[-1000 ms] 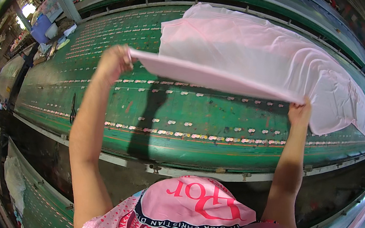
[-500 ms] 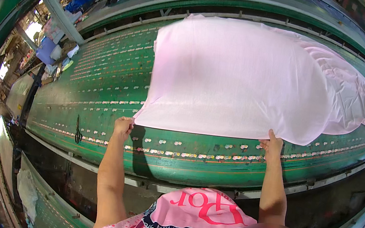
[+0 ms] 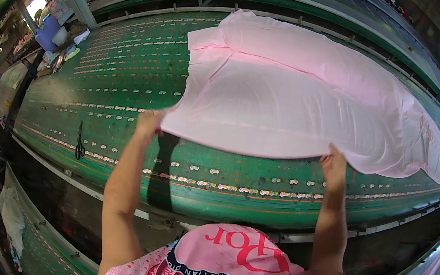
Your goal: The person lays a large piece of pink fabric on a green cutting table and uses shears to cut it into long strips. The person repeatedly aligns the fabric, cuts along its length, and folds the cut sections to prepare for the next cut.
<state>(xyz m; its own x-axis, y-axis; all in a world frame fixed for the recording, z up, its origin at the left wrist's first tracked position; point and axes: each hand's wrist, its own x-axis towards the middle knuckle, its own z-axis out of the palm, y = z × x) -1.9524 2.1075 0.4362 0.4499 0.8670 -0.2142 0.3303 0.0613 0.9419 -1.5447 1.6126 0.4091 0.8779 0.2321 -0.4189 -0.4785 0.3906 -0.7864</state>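
A wide sheet of pale pink cloth [image 3: 293,97] lies spread over the long green table [image 3: 128,68], trailing off to the right. My left hand [image 3: 148,123] pinches the cloth's near left corner, and my right hand [image 3: 333,163] grips the near edge further right. The held edge hangs slightly above the table surface between both hands and casts a shadow. The far part of the cloth rests in folds on the table.
Black scissors [image 3: 80,143] lie near the table's front left edge. Rows of small pale marks run along the green table. Blue containers and clutter [image 3: 49,34] stand beyond the far left end. A second green table [image 3: 41,247] runs at lower left.
The cloth, held high and billowing a second ago, has come down and now lies spread on the table. Both hands have lowered and moved forward with its near edge.
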